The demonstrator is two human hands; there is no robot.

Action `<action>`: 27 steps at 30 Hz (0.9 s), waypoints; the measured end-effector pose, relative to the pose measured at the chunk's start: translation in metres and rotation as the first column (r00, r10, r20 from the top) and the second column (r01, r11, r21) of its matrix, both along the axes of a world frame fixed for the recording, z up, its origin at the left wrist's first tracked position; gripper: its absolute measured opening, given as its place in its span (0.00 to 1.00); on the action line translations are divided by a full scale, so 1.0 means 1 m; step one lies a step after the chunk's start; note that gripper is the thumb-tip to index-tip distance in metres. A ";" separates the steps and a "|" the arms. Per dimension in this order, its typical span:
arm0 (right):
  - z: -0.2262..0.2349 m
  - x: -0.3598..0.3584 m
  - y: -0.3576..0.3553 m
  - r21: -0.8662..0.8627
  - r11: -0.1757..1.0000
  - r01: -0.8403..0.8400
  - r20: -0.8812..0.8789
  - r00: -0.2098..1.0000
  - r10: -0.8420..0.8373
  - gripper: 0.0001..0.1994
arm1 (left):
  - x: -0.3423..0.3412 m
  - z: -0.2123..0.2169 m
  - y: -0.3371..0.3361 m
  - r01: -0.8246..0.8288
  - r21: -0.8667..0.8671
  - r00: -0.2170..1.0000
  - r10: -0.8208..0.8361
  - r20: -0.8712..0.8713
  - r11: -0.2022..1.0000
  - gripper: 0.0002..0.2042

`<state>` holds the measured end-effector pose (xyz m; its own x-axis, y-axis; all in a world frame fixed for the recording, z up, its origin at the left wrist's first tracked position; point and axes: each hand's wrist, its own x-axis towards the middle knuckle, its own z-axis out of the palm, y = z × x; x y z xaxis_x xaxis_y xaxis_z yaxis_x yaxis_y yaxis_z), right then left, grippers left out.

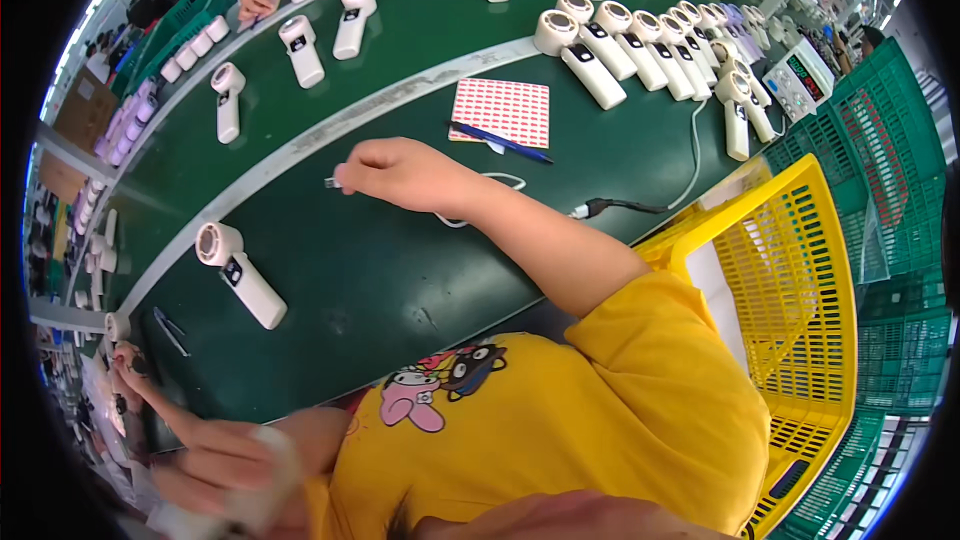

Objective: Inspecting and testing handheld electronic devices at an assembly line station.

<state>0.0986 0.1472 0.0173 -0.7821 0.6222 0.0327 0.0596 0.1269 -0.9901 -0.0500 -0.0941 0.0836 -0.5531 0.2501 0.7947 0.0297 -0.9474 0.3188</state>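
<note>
One blurred device (280, 472) in curled left hand (215, 465), far lower-left of sheet (503, 105); nearer, right hand (400, 173) pinches plug (331, 183).

Bright light, bowed fisheye edges, heavy blur lower left

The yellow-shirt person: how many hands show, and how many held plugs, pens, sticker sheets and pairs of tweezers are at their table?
Hands (right hand, blurred left hand): 2
Held plug: 1
Pen: 1
Sticker sheet: 1
Tweezers: 1
Total: 6
</note>
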 end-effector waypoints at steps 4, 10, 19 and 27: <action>-0.007 -0.001 -0.002 0.022 0.999 -0.028 0.017 0.999 0.028 0.15 | -0.007 -0.002 -0.002 -0.083 0.010 0.992 0.082 0.094 0.996 0.22; -0.001 0.005 -0.005 0.025 0.999 -0.023 0.072 0.997 0.021 0.14 | -0.032 0.008 -0.016 -0.115 -0.104 0.918 0.146 0.369 0.988 0.18; -0.023 -0.005 -0.003 0.247 0.960 -0.135 0.168 0.981 0.095 0.14 | 0.017 0.000 -0.002 0.230 -0.281 0.972 -0.207 0.112 0.931 0.19; -0.005 0.001 -0.010 0.089 0.926 -0.367 -0.270 0.886 0.377 0.28 | 0.030 -0.038 0.065 0.635 -0.517 0.772 -0.473 0.424 0.573 0.26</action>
<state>0.0999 0.1370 0.0125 -0.9122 0.2815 0.2978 -0.2745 0.1199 -0.9541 -0.0199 -0.0289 0.0452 -0.2669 0.9366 0.2272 -0.5782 -0.3442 0.7397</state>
